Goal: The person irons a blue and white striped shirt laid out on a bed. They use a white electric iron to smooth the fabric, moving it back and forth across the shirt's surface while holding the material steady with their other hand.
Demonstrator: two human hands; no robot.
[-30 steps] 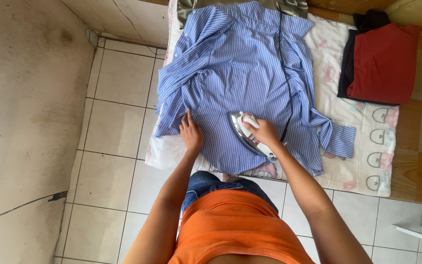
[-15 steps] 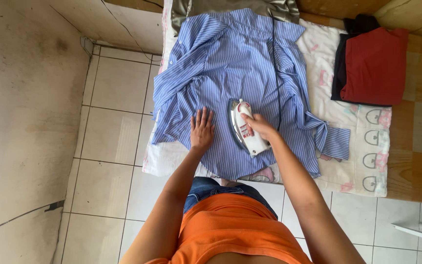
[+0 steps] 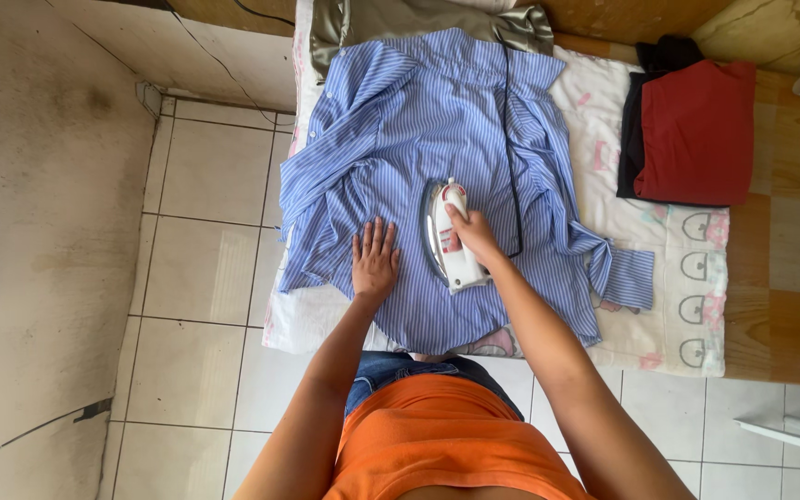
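The shirt [image 3: 437, 139], blue with thin stripes, lies spread on a white padded cloth [image 3: 678, 278] that covers the wooden desk [image 3: 798, 278]. The right hand [image 3: 474, 233] is closed around the handle of the iron [image 3: 448, 239], which stands flat on the middle of the shirt with its tip pointing away from the person. Its black cord [image 3: 509, 139] runs over the shirt toward the far edge. The left hand [image 3: 374, 261] is open, with the palm and all fingers pressed flat on the fabric just beside the iron.

The step in hand is, I judge, pressing the lower body of the shirt. The next move calls for a slow slide of the iron while the flat hand keeps the cloth tight and away from the hot plate.

A folded red cloth [image 3: 696, 130] lies well apart on the desk.
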